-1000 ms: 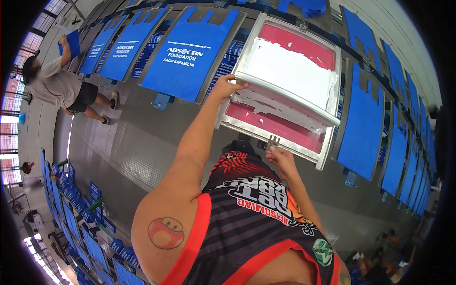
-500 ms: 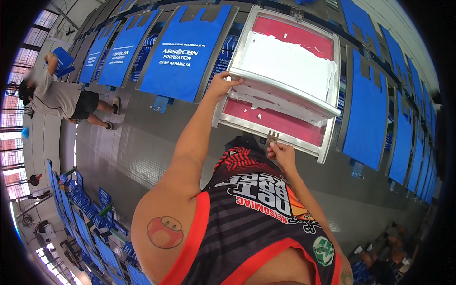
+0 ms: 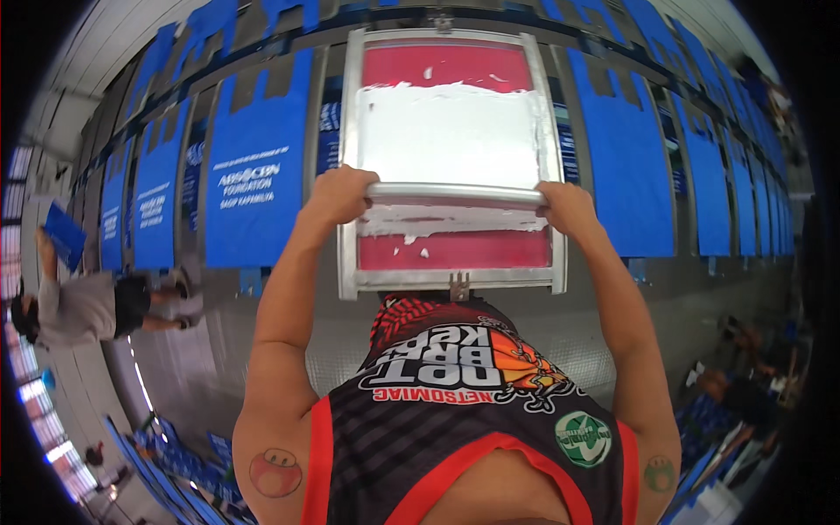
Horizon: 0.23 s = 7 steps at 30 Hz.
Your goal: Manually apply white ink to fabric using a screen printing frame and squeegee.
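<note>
A silver-framed printing screen (image 3: 558,261) with a red mesh (image 3: 446,66) lies in front of me. White ink (image 3: 448,131) coats the mesh's middle in a thick layer. Across the screen stretches a long metal-edged squeegee (image 3: 455,196), its lower side smeared with white. My left hand (image 3: 343,194) is closed round the squeegee's left end. At its right end my right hand (image 3: 567,210) grips it too. A small metal bracket (image 3: 458,285) sits at the near edge of the frame, another clip (image 3: 440,19) at the far edge.
Blue bags (image 3: 258,188) lie flat on grey boards to the left; more bags (image 3: 623,166) lie to the right in a long row. At far left a person (image 3: 87,306) holds a blue piece. Other people (image 3: 744,376) are at lower right.
My right hand has left the near bracket and taken the squeegee's right end. The squeegee now lies level across the screen, and my view has turned so the screen appears more central.
</note>
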{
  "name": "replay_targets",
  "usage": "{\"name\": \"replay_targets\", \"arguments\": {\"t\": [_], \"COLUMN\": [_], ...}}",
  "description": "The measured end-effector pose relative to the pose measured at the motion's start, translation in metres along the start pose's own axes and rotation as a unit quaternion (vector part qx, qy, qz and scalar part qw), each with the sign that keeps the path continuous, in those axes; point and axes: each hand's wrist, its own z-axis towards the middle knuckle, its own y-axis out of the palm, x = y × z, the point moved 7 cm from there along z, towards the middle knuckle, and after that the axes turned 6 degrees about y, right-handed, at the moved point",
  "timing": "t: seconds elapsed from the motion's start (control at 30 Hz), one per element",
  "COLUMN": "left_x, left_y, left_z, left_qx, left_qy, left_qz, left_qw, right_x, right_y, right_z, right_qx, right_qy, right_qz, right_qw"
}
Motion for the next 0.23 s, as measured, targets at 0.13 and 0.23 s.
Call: {"name": "replay_targets", "arguments": {"t": [0.13,0.23], "left_x": [-0.025,-0.038], "left_y": [-0.032,-0.038], "left_z": [0.049,0.098], "left_qx": [0.065,0.14], "left_qy": [-0.024,-0.043], "left_qz": [-0.021,-0.005], "left_qw": [0.997,0.989], "right_x": [0.009,0.029], "right_y": [-0.018,-0.033], "right_z": [0.053,0.109], "right_qx": [0.029,0.227], "right_qy": [0.026,-0.03], "right_qz": [0.013,0.033], "right_qw": [0.999,0.973]}}
